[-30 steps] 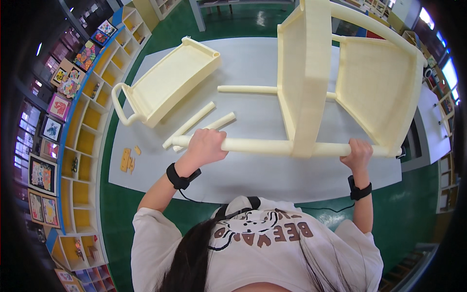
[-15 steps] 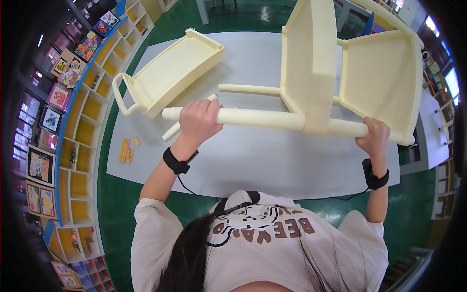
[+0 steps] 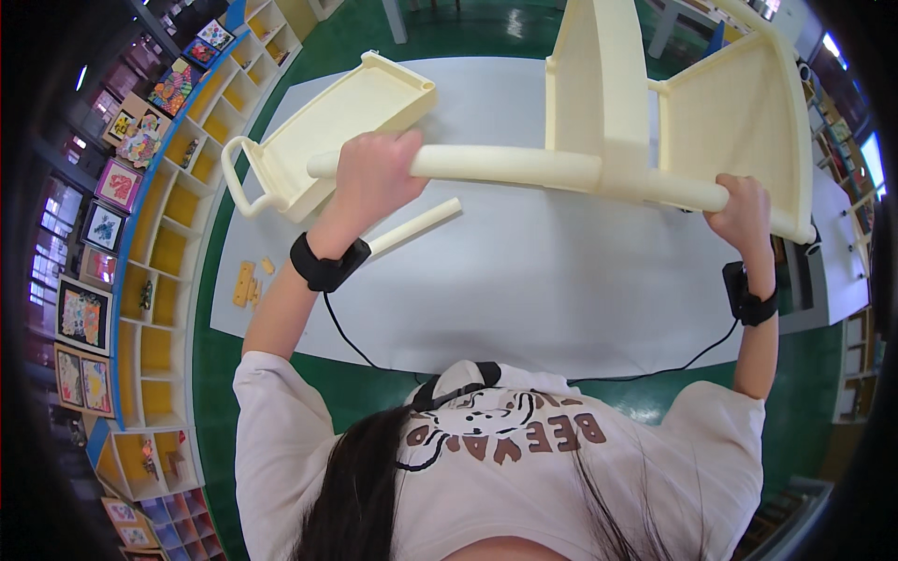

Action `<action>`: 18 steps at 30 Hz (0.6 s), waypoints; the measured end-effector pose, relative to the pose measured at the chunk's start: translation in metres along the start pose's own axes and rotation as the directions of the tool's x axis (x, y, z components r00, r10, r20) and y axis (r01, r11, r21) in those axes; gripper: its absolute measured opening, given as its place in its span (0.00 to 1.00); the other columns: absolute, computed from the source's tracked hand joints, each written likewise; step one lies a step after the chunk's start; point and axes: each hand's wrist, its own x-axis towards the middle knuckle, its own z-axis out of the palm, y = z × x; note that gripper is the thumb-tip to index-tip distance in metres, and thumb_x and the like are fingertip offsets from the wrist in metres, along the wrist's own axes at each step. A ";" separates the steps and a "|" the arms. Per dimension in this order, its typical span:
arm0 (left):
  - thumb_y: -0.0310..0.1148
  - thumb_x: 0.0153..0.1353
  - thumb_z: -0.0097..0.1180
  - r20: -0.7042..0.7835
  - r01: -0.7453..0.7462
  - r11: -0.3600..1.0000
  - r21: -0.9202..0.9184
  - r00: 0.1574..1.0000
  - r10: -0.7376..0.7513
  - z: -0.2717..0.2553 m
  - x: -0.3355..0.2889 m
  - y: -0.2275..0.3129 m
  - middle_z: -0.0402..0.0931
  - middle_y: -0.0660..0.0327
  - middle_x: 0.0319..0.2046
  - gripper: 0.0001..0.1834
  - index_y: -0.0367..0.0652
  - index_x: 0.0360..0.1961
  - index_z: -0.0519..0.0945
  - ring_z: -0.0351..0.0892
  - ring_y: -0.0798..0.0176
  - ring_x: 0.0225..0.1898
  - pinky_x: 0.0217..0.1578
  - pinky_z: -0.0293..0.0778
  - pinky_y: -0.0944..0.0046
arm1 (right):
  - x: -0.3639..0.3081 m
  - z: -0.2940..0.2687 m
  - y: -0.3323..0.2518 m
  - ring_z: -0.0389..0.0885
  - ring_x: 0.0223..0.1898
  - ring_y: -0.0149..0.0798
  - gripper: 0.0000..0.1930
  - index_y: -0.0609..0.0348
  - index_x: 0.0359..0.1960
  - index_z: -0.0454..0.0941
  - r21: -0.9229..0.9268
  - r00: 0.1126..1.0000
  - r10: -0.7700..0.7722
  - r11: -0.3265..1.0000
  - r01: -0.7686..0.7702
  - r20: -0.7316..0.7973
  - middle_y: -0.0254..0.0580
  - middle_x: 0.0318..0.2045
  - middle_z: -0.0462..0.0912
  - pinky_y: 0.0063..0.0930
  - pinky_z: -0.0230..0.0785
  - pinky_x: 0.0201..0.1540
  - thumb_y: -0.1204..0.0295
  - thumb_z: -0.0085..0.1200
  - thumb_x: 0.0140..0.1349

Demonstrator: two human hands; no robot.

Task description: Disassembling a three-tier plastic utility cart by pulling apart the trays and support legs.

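Both my hands grip one long cream plastic tube [image 3: 510, 165] that runs sideways in front of me. My left hand [image 3: 379, 168] is closed round it close to its left end. Near the other end, my right hand [image 3: 741, 210] has its fingers wrapped round the tube. Between my hands the tube meets the edge of a cream tray-like panel [image 3: 599, 84] standing on its side. A second cream tray panel [image 3: 734, 122] is part of the same assembly, farther right. A loose cream tube [image 3: 416, 224] lies beside my left wrist.
A separate cream tray with a looped handle [image 3: 346, 107] lies at the far left of the grey-white table [image 3: 524, 299]. Small tan pieces [image 3: 245, 283] lie near its left edge. Curved shelving [image 3: 154, 290] with pictures stands left. Black cables [image 3: 346, 337] trail from my wristbands.
My hands have moved away from me with the tube, which now sits farther up the view. My right hand has also shifted right. The assembly has tilted with it. More of the loose tube shows.
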 end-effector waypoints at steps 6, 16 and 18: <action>0.33 0.37 0.56 0.144 0.084 0.994 -0.068 0.987 -0.074 -0.013 0.025 -0.004 0.71 0.57 0.15 0.07 0.44 0.18 0.73 0.72 0.55 0.20 0.21 0.67 0.61 | 0.024 -0.006 0.010 0.69 0.19 0.53 0.05 0.61 0.09 0.70 -0.006 0.997 0.022 1.000 -0.021 0.075 0.50 0.13 0.70 0.39 0.63 0.22 0.72 0.49 0.32; 0.41 0.42 0.58 0.134 0.077 0.996 -0.054 0.988 -0.070 -0.004 0.053 -0.023 0.74 0.57 0.20 0.11 0.46 0.23 0.76 0.73 0.56 0.24 0.25 0.67 0.62 | 0.057 0.001 0.023 0.71 0.23 0.53 0.07 0.64 0.13 0.72 0.035 0.987 0.066 0.997 -0.071 0.147 0.52 0.18 0.73 0.38 0.64 0.25 0.72 0.48 0.30; 0.41 0.44 0.57 0.140 0.064 0.998 -0.023 0.988 -0.060 -0.002 0.061 -0.026 0.75 0.60 0.23 0.11 0.47 0.25 0.75 0.73 0.59 0.29 0.32 0.64 0.62 | 0.069 0.003 0.028 0.71 0.23 0.53 0.08 0.65 0.14 0.72 0.064 0.994 0.035 0.997 -0.042 0.103 0.53 0.18 0.73 0.39 0.64 0.26 0.72 0.48 0.30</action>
